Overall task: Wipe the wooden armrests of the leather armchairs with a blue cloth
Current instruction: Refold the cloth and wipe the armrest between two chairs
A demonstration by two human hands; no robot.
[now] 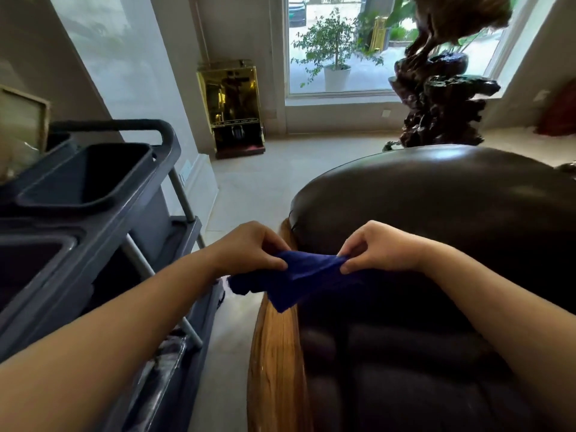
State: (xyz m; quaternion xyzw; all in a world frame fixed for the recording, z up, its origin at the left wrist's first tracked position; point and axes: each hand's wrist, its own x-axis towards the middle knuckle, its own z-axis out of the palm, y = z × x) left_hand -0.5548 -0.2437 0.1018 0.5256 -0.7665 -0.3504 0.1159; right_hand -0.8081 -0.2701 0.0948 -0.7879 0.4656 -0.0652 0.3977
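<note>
Above the wooden armrest [274,353] of the dark leather armchair [436,213], both hands hold a blue cloth [299,279] stretched between them. Left hand [252,247] grip pinched on the cloth's left edge; right hand [377,247] grip pinched on its right edge. Cloth sags toward the armrest; contact unclear. Left of the armchair stands a grey cleaning cart [93,194]; beyond it, a carved wood sculpture [436,98].

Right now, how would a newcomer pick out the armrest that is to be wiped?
Start at the dark leather armchair on the right. Along its left edge runs the wooden armrest, below the blue cloth that both hands hold. It alone is glossy orange-brown wood, between black leather and pale floor.
</note>
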